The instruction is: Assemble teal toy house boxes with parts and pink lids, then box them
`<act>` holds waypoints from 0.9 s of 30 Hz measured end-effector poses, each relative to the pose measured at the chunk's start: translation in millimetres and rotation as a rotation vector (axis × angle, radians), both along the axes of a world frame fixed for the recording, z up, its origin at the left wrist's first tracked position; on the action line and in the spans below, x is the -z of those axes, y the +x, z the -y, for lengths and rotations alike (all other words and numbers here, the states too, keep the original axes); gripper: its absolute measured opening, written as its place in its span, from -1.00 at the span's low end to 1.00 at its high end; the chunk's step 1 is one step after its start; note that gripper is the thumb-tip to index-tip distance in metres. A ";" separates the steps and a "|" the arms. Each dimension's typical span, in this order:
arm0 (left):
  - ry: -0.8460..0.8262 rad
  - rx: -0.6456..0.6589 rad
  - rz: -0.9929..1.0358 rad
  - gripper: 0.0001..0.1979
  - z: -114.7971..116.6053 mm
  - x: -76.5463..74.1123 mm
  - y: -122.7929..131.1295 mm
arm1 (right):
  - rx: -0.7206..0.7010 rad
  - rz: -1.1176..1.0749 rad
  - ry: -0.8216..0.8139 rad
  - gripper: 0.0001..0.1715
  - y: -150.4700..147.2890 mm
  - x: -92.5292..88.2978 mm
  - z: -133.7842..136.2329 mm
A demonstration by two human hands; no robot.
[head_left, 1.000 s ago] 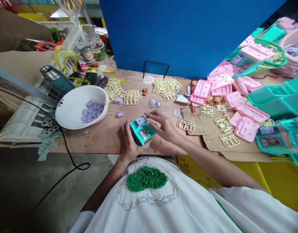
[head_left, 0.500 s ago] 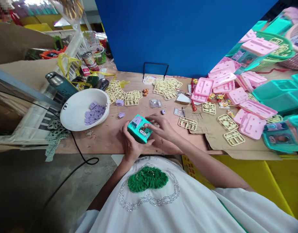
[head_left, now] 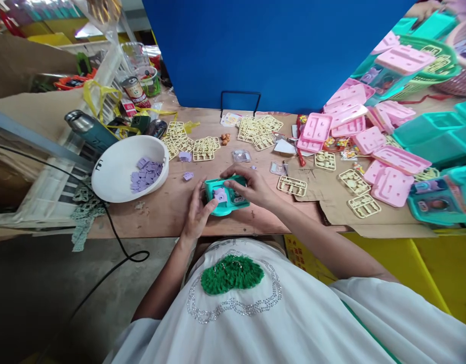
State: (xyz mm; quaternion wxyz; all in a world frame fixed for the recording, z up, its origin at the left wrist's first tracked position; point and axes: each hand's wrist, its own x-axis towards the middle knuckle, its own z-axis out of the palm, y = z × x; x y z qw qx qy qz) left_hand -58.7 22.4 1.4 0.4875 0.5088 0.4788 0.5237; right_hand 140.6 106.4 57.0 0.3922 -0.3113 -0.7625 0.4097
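A teal plastic toy box [head_left: 227, 202] with a lilac piece [head_left: 220, 195] on its face is held between both hands at the near part of the table. My left hand [head_left: 198, 210] grips its left end, thumb on the front. Over the right end, my right hand [head_left: 251, 186] is closed with its fingers on the top and front; some fingertips are hidden. Two loose lilac pieces [head_left: 188, 176] lie left of the box, and small clear plastic trays [head_left: 241, 156] lie beyond it.
At left stands a white bowl [head_left: 103, 177] of lilac pieces, beside a bottle [head_left: 89, 130]. Cream part frames [head_left: 204, 149] lie across the table. Pink panels [head_left: 392, 189] and teal boxes [head_left: 432, 139] pile up at right. A blue board [head_left: 270, 55] rises behind; another person's hand [head_left: 426, 9] shows top right.
The teal box has been turned so its long side lies more level and its face tilts toward me. Both hands have shifted their grip with it. A person's hand has appeared at upper right.
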 end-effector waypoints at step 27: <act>0.097 -0.252 -0.140 -0.43 5.3 8.8 19.8 | 0.188 -0.018 -0.210 0.17 -1.7 25.5 37.8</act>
